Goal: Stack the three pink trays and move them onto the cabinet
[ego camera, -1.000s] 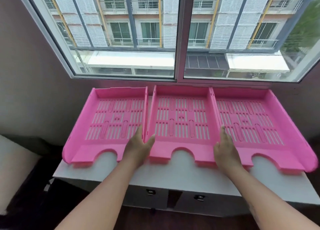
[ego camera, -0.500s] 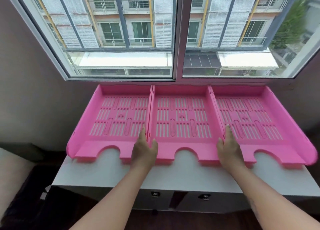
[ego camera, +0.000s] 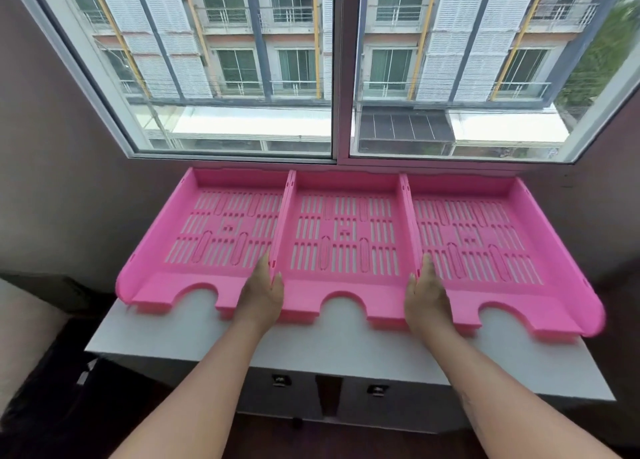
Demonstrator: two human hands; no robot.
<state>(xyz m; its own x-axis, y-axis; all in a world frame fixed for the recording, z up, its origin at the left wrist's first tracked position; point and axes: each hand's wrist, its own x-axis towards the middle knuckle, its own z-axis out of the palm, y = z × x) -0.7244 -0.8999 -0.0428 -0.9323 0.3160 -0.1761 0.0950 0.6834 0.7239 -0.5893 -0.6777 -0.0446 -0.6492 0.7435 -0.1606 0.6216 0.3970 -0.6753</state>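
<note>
Three pink slotted trays lie side by side on a white cabinet top (ego camera: 346,348) under the window: the left tray (ego camera: 207,230), the middle tray (ego camera: 343,237) and the right tray (ego camera: 485,244). Their side walls touch. My left hand (ego camera: 261,294) straddles the wall between the left and middle trays near the front, fingers on one side and thumb on the other. My right hand (ego camera: 424,297) does the same on the wall between the middle and right trays. Both hands clasp the middle tray's two side walls.
A large window (ego camera: 341,67) rises directly behind the trays. Dark walls close in on both sides. The cabinet front shows two small handles (ego camera: 278,379). A pale cushioned seat (ego camera: 20,337) is low at the left. The right tray overhangs the cabinet's right edge.
The left tray, angled away a second ago, now lies flush against the middle tray. Both hands slid forward along the middle tray's side walls, and the view has tilted up a little.
</note>
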